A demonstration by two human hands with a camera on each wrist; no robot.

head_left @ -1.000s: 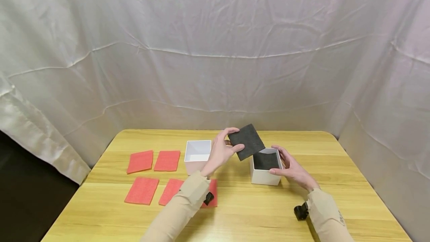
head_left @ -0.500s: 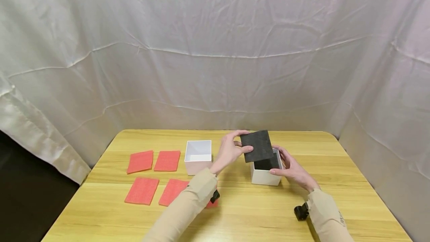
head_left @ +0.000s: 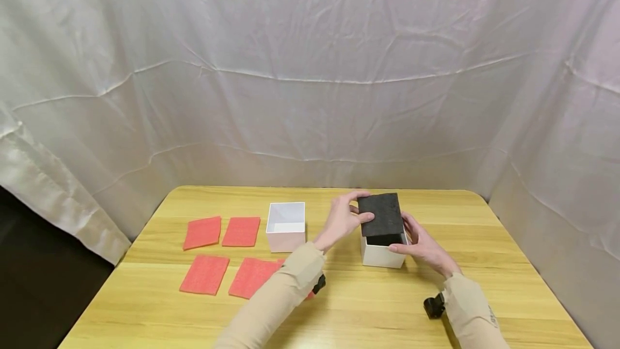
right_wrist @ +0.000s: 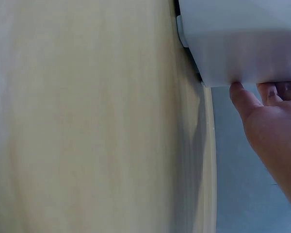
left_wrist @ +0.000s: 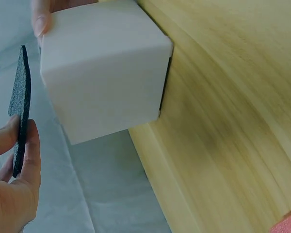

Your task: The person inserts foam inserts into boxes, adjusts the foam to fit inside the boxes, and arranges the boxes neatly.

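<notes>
In the head view my left hand (head_left: 341, 220) pinches a thin black foam square (head_left: 385, 214) by its left edge, thumb on top. The square hangs flat over the right-hand white box (head_left: 381, 256), covering most of its opening; a strip of black lining (head_left: 384, 240) shows under it. My right hand (head_left: 425, 245) grips that box from the right, thumb at the near corner and fingers toward the back. The left wrist view catches the foam square (left_wrist: 21, 97) edge-on, apart from the box (left_wrist: 106, 73). In the right wrist view, fingertips meet the box wall (right_wrist: 247, 58).
A second white box (head_left: 286, 241) stands open to the left of my left hand. Several red foam squares (head_left: 204, 275) lie in two rows on the left of the wooden table (head_left: 368, 316), one partly hidden under my left sleeve. A pale curtain hangs behind.
My left hand has carried the black foam square rightward and slightly down, turning it until it lines up over the right-hand box. My right hand and that box have stayed in place.
</notes>
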